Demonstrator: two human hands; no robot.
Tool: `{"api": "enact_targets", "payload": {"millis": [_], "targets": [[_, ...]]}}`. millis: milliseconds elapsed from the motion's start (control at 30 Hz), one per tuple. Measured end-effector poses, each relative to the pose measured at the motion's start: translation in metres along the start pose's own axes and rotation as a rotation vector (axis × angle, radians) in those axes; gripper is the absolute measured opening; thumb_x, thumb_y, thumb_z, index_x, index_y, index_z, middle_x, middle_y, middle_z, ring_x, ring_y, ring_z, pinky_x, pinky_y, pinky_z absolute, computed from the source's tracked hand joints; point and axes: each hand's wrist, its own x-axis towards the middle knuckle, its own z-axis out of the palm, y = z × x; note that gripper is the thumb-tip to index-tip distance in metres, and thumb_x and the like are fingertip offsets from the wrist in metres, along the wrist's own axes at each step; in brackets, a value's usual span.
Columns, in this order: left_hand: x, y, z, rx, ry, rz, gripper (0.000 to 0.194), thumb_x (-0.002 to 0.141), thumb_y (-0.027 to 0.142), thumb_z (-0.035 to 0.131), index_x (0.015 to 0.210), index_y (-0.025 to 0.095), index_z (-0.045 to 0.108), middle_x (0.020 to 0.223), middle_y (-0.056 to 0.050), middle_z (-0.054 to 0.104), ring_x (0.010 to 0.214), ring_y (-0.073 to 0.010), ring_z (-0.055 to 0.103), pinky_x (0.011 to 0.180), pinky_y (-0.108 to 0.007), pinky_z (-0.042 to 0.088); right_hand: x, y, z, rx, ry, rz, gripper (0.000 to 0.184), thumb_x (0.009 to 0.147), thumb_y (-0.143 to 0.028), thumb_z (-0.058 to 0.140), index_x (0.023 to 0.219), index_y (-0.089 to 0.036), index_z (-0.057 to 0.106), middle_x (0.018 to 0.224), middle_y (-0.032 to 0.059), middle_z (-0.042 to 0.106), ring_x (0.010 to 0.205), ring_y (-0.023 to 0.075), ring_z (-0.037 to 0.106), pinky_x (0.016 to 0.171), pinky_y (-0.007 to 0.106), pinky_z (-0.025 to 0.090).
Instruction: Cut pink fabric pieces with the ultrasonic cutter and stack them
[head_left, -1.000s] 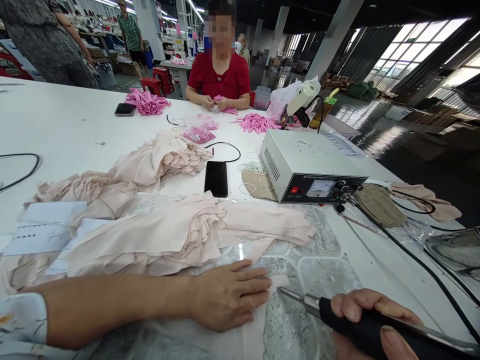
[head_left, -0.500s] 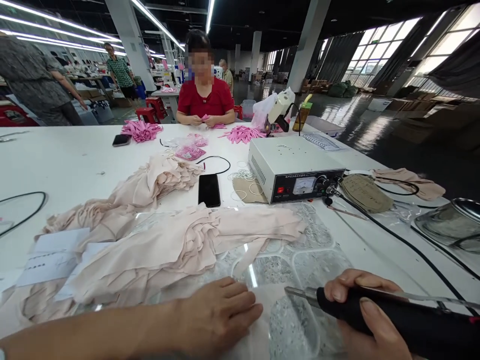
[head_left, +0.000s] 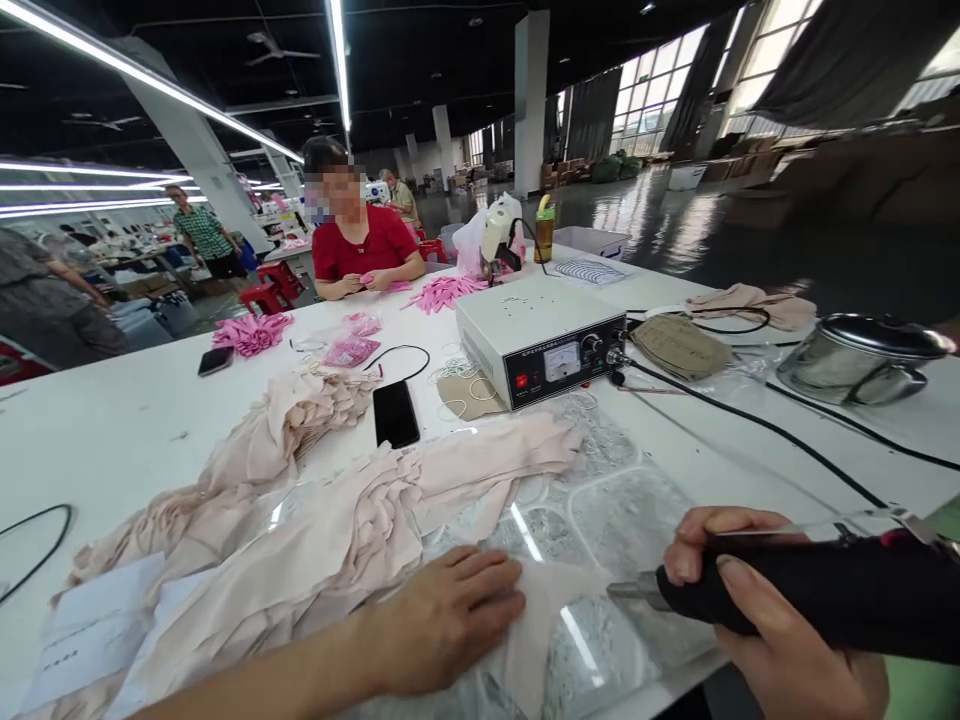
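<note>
My left hand (head_left: 442, 615) lies flat, fingers stretched, on a pale pink fabric piece (head_left: 525, 590) over a clear glass plate (head_left: 622, 510) at the table's near edge. My right hand (head_left: 757, 620) is wrapped round a black handheld tool (head_left: 810, 590). Its metal tip (head_left: 630, 590) points left, just right of my left fingertips. A black cable (head_left: 750, 425) runs from the tool to a white control box (head_left: 540, 335) with a dial and a red light. Stacks of pale pink fabric pieces (head_left: 337, 510) lie left of my hands.
A black phone (head_left: 395, 412) lies by the fabric. A person in red (head_left: 360, 250) sits across handling pink strips (head_left: 442, 292). A steel pot (head_left: 862, 355) stands at right. White paper slips (head_left: 90, 625) lie near left. Other people stand far left.
The view has tilted up and swung left. My right hand with the tool has drawn slightly right, away from my left fingers. My left hand stays flat on the fabric.
</note>
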Motion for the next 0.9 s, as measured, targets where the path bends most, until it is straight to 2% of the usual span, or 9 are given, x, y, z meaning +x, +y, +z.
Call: {"api": "enact_targets", "payload": {"millis": [100, 233, 300, 400, 500, 600, 767, 900], "targets": [[0.010, 0.007, -0.003, -0.049, 0.006, -0.059, 0.026, 0.094, 0.019, 0.045, 0.117, 0.012, 0.054, 0.113, -0.012, 0.061, 0.102, -0.0224, 0.060, 0.090, -0.036, 0.051, -0.002, -0.002, -0.003, 0.078, 0.051, 0.031, 0.014, 0.076, -0.030, 0.070, 0.080, -0.024, 0.059, 0.076, 0.0000, 0.056, 0.058, 0.0148, 0.059, 0.060, 0.033, 0.053], [0.015, 0.018, 0.007, 0.012, 0.093, -0.036, 0.031, 0.094, 0.021, 0.046, 0.122, 0.009, 0.052, 0.110, -0.014, 0.063, 0.101, -0.0235, 0.061, 0.087, -0.037, 0.053, -0.001, -0.003, 0.002, 0.110, 0.055, -0.053, 0.015, 0.077, -0.032, 0.070, 0.082, -0.024, 0.059, 0.074, -0.0009, 0.056, 0.056, 0.0131, 0.057, 0.057, 0.031, 0.052], [0.016, 0.015, 0.011, 0.070, 0.086, -0.014, 0.030, 0.095, 0.022, 0.046, 0.122, 0.009, 0.053, 0.113, -0.015, 0.062, 0.105, -0.0248, 0.060, 0.089, -0.038, 0.053, -0.001, -0.002, 0.002, 0.099, 0.025, -0.103, 0.013, 0.079, -0.032, 0.068, 0.082, -0.024, 0.059, 0.074, -0.0005, 0.057, 0.056, 0.0130, 0.058, 0.057, 0.030, 0.052], [0.018, 0.002, 0.007, 0.111, 0.031, 0.053, 0.026, 0.096, 0.021, 0.045, 0.116, 0.009, 0.056, 0.114, -0.015, 0.062, 0.107, -0.0254, 0.060, 0.089, -0.038, 0.052, -0.004, -0.002, -0.002, 0.099, -0.006, -0.083, 0.009, 0.082, -0.030, 0.065, 0.083, -0.023, 0.059, 0.074, 0.0003, 0.058, 0.057, 0.0139, 0.059, 0.057, 0.030, 0.053], [0.021, -0.007, -0.002, 0.118, 0.008, 0.102, 0.023, 0.096, 0.014, 0.043, 0.113, 0.009, 0.057, 0.113, -0.014, 0.063, 0.110, -0.0241, 0.059, 0.090, -0.037, 0.051, -0.011, -0.005, -0.006, 0.062, 0.020, -0.016, 0.011, 0.081, -0.030, 0.066, 0.083, -0.023, 0.058, 0.074, 0.0012, 0.058, 0.058, 0.0150, 0.058, 0.056, 0.031, 0.053], [0.024, -0.001, -0.006, 0.107, 0.001, 0.105, 0.026, 0.093, 0.011, 0.044, 0.116, 0.009, 0.056, 0.116, -0.015, 0.062, 0.113, -0.0242, 0.058, 0.095, -0.038, 0.049, -0.018, -0.008, -0.005, 0.044, 0.089, 0.015, 0.015, 0.079, -0.033, 0.068, 0.082, -0.023, 0.057, 0.073, 0.0012, 0.058, 0.059, 0.0152, 0.057, 0.058, 0.031, 0.053], [0.025, 0.016, 0.008, 0.087, 0.022, 0.070, 0.034, 0.093, 0.015, 0.047, 0.126, 0.007, 0.050, 0.127, -0.017, 0.057, 0.124, -0.0267, 0.050, 0.105, -0.041, 0.043, -0.019, -0.005, -0.004, 0.085, 0.077, -0.034, 0.013, 0.081, -0.035, 0.065, 0.081, -0.024, 0.058, 0.070, 0.0011, 0.058, 0.061, 0.0152, 0.057, 0.059, 0.030, 0.054], [0.023, 0.015, 0.019, 0.092, -0.014, 0.020, 0.037, 0.095, 0.020, 0.046, 0.131, 0.009, 0.046, 0.131, -0.017, 0.055, 0.130, -0.0275, 0.045, 0.106, -0.045, 0.043, -0.021, -0.003, -0.013, 0.105, 0.013, -0.011, 0.012, 0.080, -0.030, 0.066, 0.084, -0.023, 0.058, 0.075, 0.0015, 0.060, 0.057, 0.0151, 0.060, 0.057, 0.032, 0.055]]}}
